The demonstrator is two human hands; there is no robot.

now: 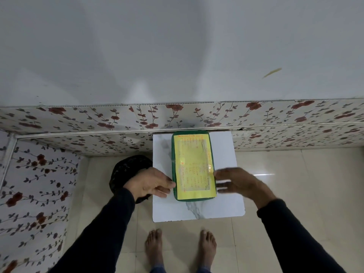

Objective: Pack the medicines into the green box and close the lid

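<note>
The green box (173, 154) lies on a small white marble-patterned table (226, 154), its long side running away from me. Its lid is down, and a yellow printed label (192, 164) covers most of the top. My left hand (151, 183) is at the box's near left edge with fingers spread, fingertips touching or almost touching the side. My right hand (234, 181) is at the near right edge, fingers apart and blurred, with nothing in it. No medicines are in sight.
A black bag or bin (128, 168) sits on the floor left of the table, partly under my left wrist. Floral-tiled walls run behind and on the left. My bare feet (155, 243) stand on the beige floor tiles just before the table.
</note>
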